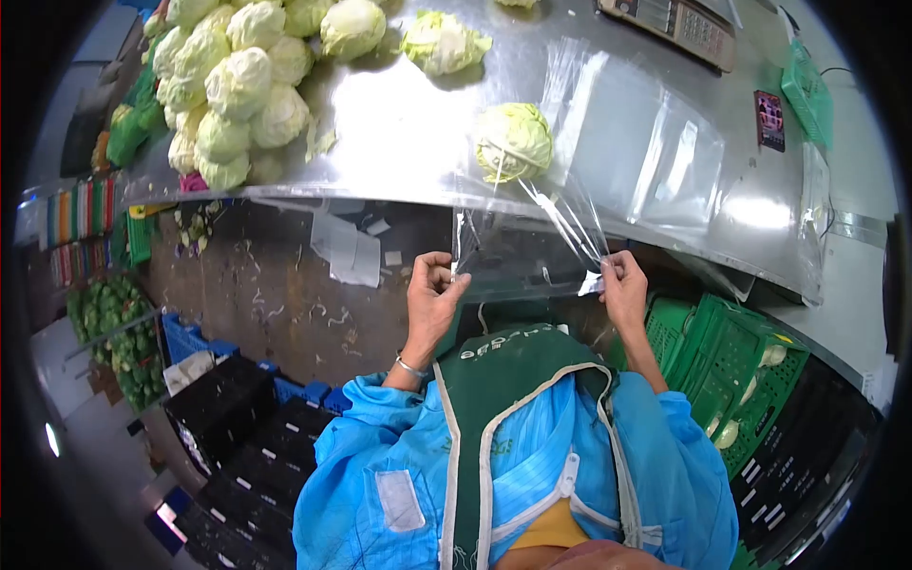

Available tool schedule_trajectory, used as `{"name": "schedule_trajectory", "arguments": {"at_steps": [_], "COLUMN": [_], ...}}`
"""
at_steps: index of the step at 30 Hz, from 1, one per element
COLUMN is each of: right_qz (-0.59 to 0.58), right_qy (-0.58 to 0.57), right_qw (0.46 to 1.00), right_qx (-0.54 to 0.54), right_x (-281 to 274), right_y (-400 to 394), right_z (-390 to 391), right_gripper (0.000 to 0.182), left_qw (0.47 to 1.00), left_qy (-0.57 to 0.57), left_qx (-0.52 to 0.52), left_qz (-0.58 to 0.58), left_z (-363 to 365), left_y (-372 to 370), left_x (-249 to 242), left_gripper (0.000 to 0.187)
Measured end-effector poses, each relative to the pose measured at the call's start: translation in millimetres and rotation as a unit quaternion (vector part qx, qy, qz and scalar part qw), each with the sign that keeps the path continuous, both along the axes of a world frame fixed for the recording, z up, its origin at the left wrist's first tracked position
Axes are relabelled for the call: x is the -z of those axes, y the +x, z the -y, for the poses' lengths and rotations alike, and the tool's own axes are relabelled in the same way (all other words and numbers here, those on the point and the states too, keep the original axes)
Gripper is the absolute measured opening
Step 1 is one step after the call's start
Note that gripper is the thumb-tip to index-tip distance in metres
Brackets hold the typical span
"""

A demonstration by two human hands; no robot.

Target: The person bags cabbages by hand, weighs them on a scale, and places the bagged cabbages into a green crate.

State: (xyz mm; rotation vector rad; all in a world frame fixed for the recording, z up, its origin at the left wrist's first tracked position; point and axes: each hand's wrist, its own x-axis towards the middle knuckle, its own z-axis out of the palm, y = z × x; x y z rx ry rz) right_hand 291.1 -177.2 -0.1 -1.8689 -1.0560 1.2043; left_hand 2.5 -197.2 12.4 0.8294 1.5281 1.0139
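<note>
A clear plastic bag is stretched between my two hands at the front edge of the metal table. My left hand pinches its left corner, and my right hand grips the right one. At the bag's far end, a pale green cabbage sits on the tabletop, with folds of the film around its near side. To the right of the cabbage lies a stack of flat clear bags.
A heap of cabbages covers the table's left end, with a loose leafy cabbage nearby. At the back right are a scale, a phone and a green basket. Green crates stand at my right, black crates at my left.
</note>
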Motion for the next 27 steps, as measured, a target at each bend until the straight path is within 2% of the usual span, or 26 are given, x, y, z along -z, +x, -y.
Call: {"name": "schedule_trajectory", "arguments": {"at_steps": [5,8,9,12,13,16,18,19,20,21,23,24,27], "right_qz": [0.034,0.028,0.028,0.010,-0.008,-0.092,-0.017,0.100,0.060,0.054,0.063,0.010,0.076], "right_qy": [0.036,0.044,0.043,0.035,0.030,-0.010,0.003,0.090,0.113,0.134,0.271,0.275,0.224], "right_qw": [0.998,0.998,0.997,0.997,0.998,0.994,1.000,0.988,0.989,0.978,0.887,0.843,0.782], "right_qx": [-0.045,-0.048,-0.053,-0.064,-0.062,-0.051,-0.006,-0.072,-0.078,-0.148,-0.370,-0.462,-0.576], "right_x": [11,7,7,5,7,16,7,-9,-21,-51,-63,-61,-23], "right_y": [19,19,19,21,23,48,65,65,51,16,-50,-83,-141], "right_z": [15,15,15,14,15,19,19,13,6,-2,-17,-22,-21], "right_gripper": [0.015,0.015,0.015,0.014,0.014,0.011,0.008,0.005,0.004,0.007,0.018,0.020,0.021], "left_qw": [0.971,0.941,0.930,0.956,0.972,0.977,0.980,0.981,0.982,0.979,0.977,0.976,0.971], "left_qy": [-0.141,-0.208,-0.218,-0.178,-0.161,-0.149,-0.139,-0.136,-0.136,-0.136,-0.143,-0.144,-0.124], "left_qx": [0.030,0.029,-0.009,-0.034,-0.027,-0.015,-0.013,-0.018,-0.020,-0.026,-0.034,-0.040,-0.064], "left_qz": [0.193,0.266,0.294,0.229,0.171,0.149,0.142,0.137,0.130,0.149,0.154,0.157,0.194], "left_z": [34,29,26,22,22,22,25,25,27,28,27,26,29], "left_y": [-3,-3,1,5,6,5,2,3,2,1,0,0,-5], "left_x": [14,8,2,32,32,28,29,31,32,33,32,32,42], "left_gripper": [0.051,0.048,0.031,0.015,0.014,0.016,0.017,0.017,0.017,0.018,0.017,0.017,0.014]}}
